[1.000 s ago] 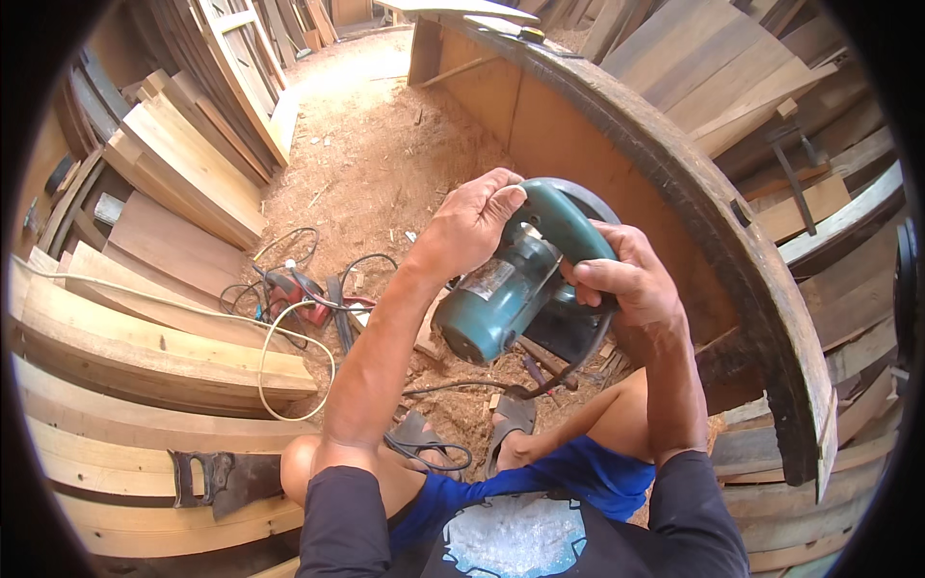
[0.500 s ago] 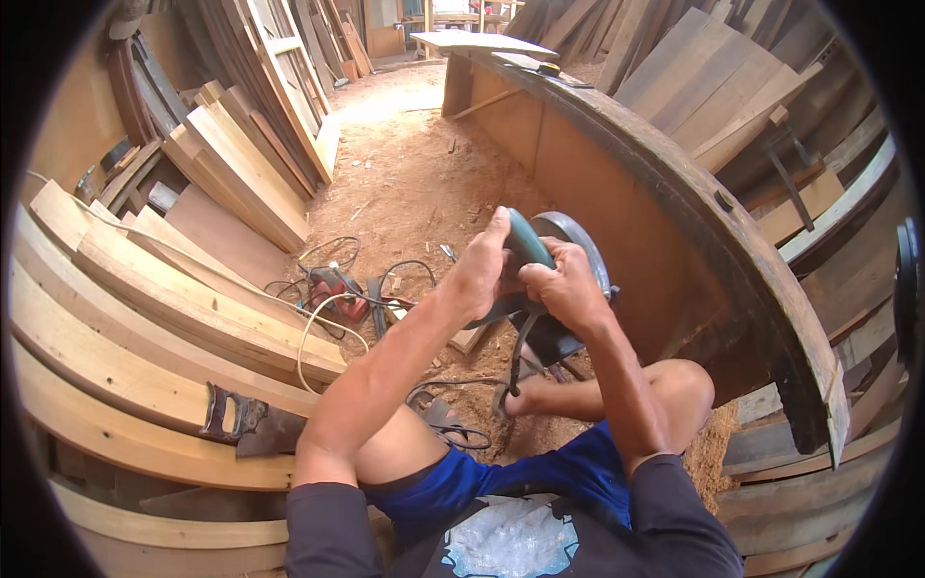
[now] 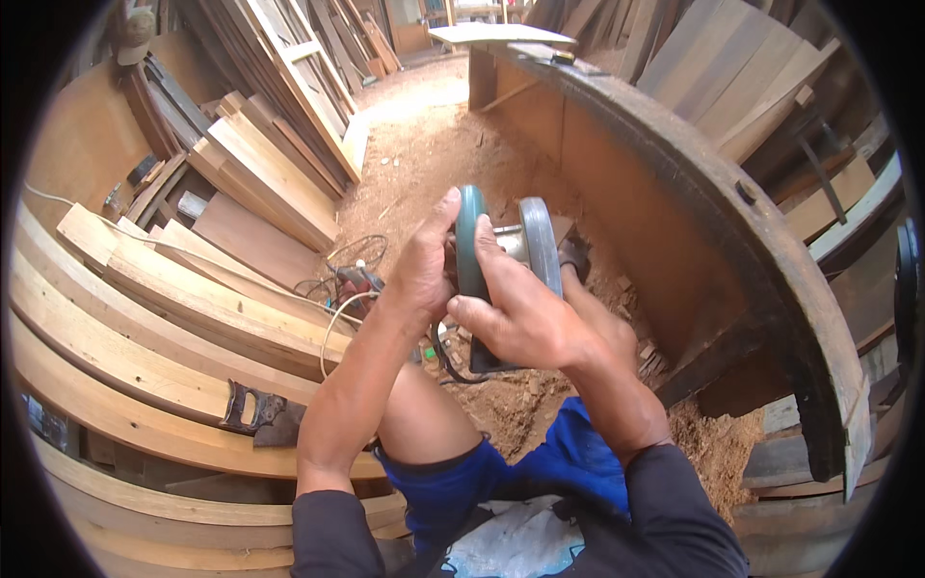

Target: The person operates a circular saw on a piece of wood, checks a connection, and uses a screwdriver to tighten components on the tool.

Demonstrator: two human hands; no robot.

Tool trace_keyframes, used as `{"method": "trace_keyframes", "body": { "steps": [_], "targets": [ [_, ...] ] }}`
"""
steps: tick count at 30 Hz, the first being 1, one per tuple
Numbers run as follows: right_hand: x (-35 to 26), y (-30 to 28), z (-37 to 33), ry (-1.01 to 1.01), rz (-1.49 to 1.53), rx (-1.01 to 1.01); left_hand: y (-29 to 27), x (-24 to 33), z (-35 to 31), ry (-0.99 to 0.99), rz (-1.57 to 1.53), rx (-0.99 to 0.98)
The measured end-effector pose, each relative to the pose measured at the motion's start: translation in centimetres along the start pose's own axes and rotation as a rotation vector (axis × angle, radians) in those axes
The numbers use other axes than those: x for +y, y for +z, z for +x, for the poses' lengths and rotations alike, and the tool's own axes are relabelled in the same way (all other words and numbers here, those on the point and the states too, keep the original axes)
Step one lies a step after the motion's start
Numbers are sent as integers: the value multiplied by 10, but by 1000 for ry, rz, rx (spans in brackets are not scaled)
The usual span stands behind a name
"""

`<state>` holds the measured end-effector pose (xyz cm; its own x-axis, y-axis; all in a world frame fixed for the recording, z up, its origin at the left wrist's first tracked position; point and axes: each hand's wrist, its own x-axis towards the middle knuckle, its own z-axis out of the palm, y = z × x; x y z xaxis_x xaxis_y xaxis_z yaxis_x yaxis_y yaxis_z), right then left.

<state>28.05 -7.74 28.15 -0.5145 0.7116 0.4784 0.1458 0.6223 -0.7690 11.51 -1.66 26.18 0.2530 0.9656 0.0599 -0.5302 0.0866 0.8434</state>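
Note:
In front of me, at chest height, I hold a circular saw (image 3: 469, 236) with a green body and a round grey guard (image 3: 541, 249). The fingers of my left hand (image 3: 424, 262) wrap its left side, the thumb up along the green body. My right hand (image 3: 525, 313) lies over the near side, its index finger stretched along the body beside the guard and its thumb pointing left. Some fingertips of both hands are hidden. The blade cannot be made out. A dark cord (image 3: 445, 358) hangs below the saw.
On the left, a handsaw (image 3: 252, 412) lies on long stacked planks (image 3: 173, 380). A red power tool (image 3: 355, 281) and tangled cords rest on the sawdust-covered floor (image 3: 424, 159). To the right stands a large curved wooden panel (image 3: 665, 260) on edge, with boards (image 3: 732, 82) leaning behind.
The saw has moved left and turned so its guard shows edge-on. My right hand has shifted from clutching its near end to lying along the body. My right foot has moved forward.

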Motion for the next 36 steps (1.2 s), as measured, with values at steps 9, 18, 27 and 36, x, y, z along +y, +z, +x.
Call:
{"method": "trace_keyframes", "body": {
  "steps": [9, 18, 27, 36],
  "targets": [
    [-11, -115, -72, 221, -54, -14, 10, -32, 29, 4, 236, 5],
    [245, -154, -168, 847, -441, 339, -4, -67, 13, -150, -142, -221],
    [409, -67, -230, 1212, -642, -67, -30, -83, -17, -164, -57, -135],
    [452, -6, -266, 1162, -846, -147, -49, -91, 6, -62, -126, -56]
  ]
}}
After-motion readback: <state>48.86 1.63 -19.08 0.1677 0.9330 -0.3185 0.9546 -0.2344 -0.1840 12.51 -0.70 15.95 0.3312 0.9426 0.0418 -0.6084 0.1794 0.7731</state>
